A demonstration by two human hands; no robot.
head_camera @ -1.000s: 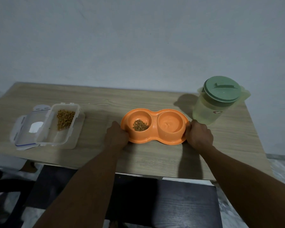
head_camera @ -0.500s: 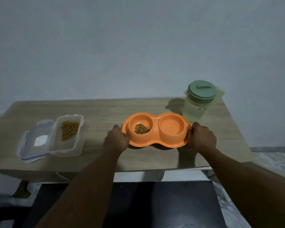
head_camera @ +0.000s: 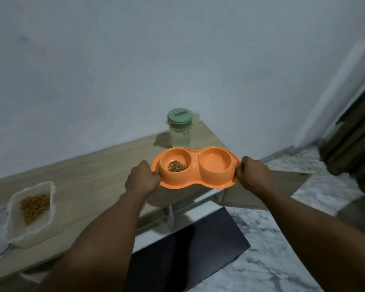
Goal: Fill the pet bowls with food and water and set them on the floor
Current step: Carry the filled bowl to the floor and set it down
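An orange double pet bowl [head_camera: 195,182] hangs in the air above the table's right front corner, roughly level. Its left cup holds brown kibble [head_camera: 176,166]; the right cup looks filled with water. My left hand [head_camera: 142,180] grips the bowl's left rim and my right hand [head_camera: 253,175] grips the right rim. Behind the bowl a clear pitcher with a green lid [head_camera: 180,127] stands on the wooden table [head_camera: 97,175].
A clear food container with kibble [head_camera: 33,209] and its lid lies at the table's left end. Below the table lie a dark mat [head_camera: 188,247] and marble-patterned floor [head_camera: 272,249]. Dark wooden furniture [head_camera: 354,140] stands at the right. A plain wall is behind.
Both hands have lifted the bowl off the table and carried it to the right, past the table's corner. The view has swung right and tilted, and the floor now shows.
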